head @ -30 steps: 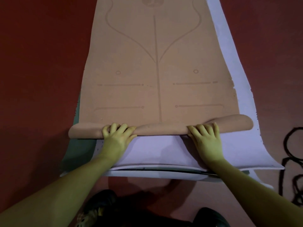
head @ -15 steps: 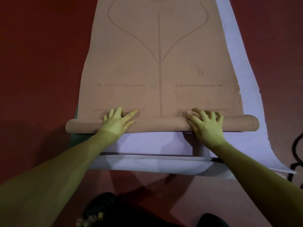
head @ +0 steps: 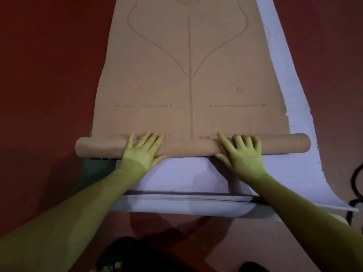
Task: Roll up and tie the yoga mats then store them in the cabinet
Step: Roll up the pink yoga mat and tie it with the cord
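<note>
Now your left hand (head: 141,149) lies flat on the rolled part of the tan yoga mat with thin printed lines (head: 189,79), fingers straight and spread, holding nothing. Your right hand (head: 242,154) lies on the same roll too. Its fingers are bent a little over the top of the roll, and its thumb points out to the side. It presses down but does not wrap around the roll.

Half a second ago the roll sat nearer to you. It has gone forward, away from you, and it looks fatter. One second ago the roll was lumpy and bent in the middle. It is straight and even from end to end. More of the pale purple mat (head: 298,167) shows in front of your hands than before.

The tan mat lies on top of the purple mat, and its flat part runs away from you and off the top of the picture. The purple mat sticks out on the right side and near you. A dark green mat (head: 94,167) peeks out at the left, mostly hidden under the others. All of them lie on the dark red floor (head: 43,75).

A black cord (head: 355,179) is cut off at the right edge. At the bottom, dark shoes (head: 115,252) are blurry and hard to make out.
</note>
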The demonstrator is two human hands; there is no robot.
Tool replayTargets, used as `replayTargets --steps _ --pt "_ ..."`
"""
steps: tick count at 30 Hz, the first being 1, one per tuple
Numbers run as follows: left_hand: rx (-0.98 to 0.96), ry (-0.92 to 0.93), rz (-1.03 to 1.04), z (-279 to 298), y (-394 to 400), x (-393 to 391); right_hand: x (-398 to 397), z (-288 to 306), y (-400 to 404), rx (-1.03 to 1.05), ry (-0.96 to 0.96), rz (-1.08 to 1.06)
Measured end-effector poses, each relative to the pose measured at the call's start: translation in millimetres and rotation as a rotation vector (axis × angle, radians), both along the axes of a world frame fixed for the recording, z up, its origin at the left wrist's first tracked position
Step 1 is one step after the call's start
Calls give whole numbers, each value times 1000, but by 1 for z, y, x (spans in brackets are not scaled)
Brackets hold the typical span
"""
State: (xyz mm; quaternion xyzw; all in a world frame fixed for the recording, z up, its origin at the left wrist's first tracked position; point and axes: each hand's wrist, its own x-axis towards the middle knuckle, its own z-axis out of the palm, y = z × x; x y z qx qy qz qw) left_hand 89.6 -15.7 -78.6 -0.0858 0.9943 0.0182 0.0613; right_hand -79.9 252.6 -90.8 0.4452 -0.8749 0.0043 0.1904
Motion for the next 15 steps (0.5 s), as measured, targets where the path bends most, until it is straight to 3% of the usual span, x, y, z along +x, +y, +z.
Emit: replayTargets --steps 1,5,11,15 --pt "35 -75 -3 2 -4 -4 0 1 0 20 -13 23" --pt "5 -67 -38 1 -7 -10 -7 2 -9 37 8 36" --pt "-228 360 -98 -5 8 0 -13 9 -17 40 -104 -22" --pt "-240 316 -55 -2 10 0 -18 14 -25 39 -99 -47"
